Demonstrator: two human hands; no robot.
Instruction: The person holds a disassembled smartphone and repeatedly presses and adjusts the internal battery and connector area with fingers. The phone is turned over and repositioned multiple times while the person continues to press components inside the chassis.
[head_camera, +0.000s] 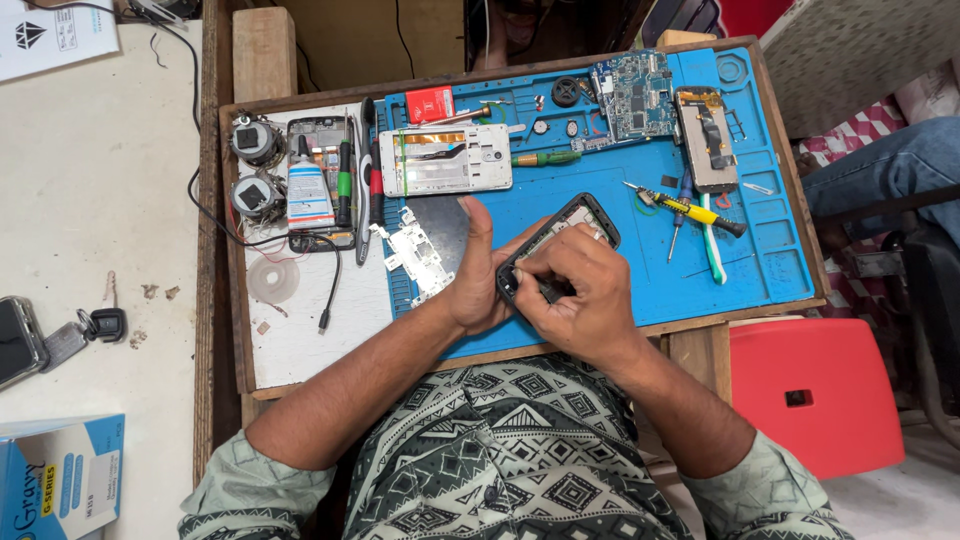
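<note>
Near the front edge of the blue work mat (640, 290), both hands meet over a dark phone frame (570, 235) that lies tilted, its far end pointing up and to the right. The left hand (478, 285) has its grip closed on the frame's left side, thumb raised along the edge. The right hand (580, 295) lies over the near end of the frame with its fingers curled tight — it seems to pinch a small dark tool against the frame, though what the tool is cannot be told.

Just left of the left hand lies a white inner phone plate (418, 255), and beyond it, farther away, a white phone housing (445, 160) with a strip of orange flex. Far on the mat rest a blue circuit board (632, 100) and, to its right, another phone body (706, 138). A yellow-handled screwdriver (690, 210) lies to the right of the hands, well apart from them.

On the white part of the table (300, 340), left of the mat, a glue tube (309, 195) rests on an opened phone (320, 180), with two round metal parts (255, 165) just beside it — one behind the other. A red stool (815, 390) stands to the right of the table.
</note>
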